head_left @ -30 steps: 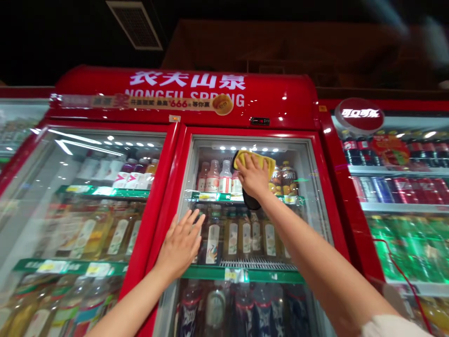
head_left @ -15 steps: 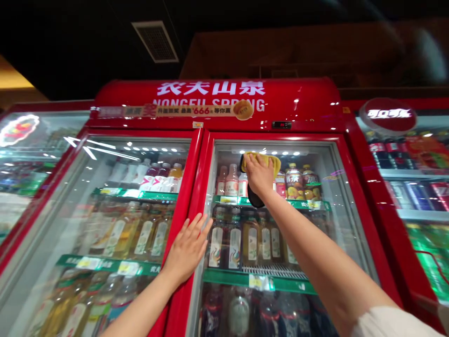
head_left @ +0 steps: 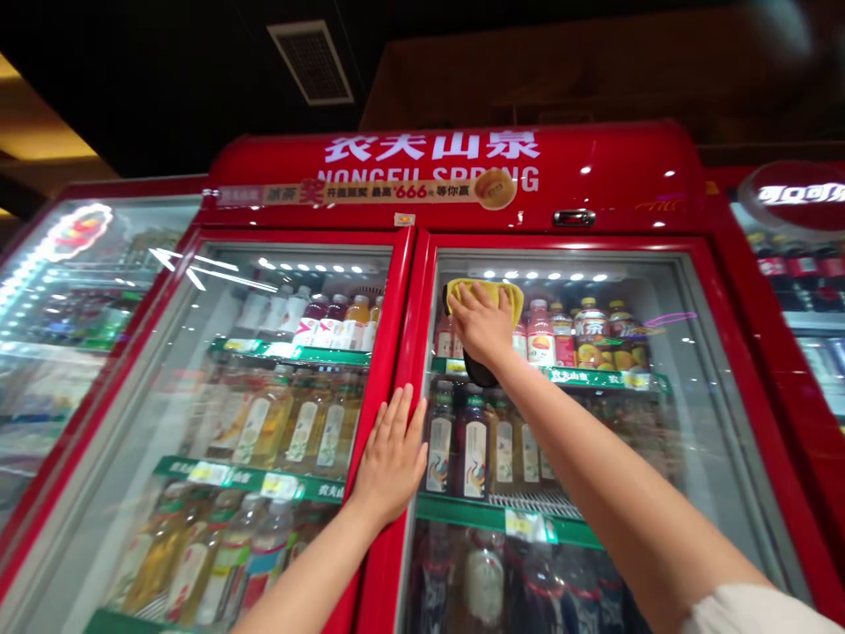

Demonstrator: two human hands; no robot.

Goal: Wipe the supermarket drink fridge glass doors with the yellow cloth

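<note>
My right hand [head_left: 484,326] presses a yellow cloth [head_left: 513,299] flat on the upper left part of the right glass door [head_left: 673,317], fingers spread over it. A dark piece [head_left: 480,373] shows under the palm; I cannot tell whether it belongs to the cloth. My left hand [head_left: 391,456] lies flat with nothing in it on the red door frame [head_left: 410,308] between the two doors, its fingers stretched upward. Behind the glass stand rows of bottles [head_left: 475,449] on green-edged shelves.
The left glass door [head_left: 198,379] shows more shelved bottles. Another cooler [head_left: 85,264] stands at the left, and one with a round sign [head_left: 792,195] at the right. A red header [head_left: 594,167] runs above the doors, with a ceiling vent [head_left: 312,63] higher up.
The coolers have shifted rightward in view. My right hand and the cloth have moved left across the glass, nearer the door's left edge. My left hand stays on the red frame.
</note>
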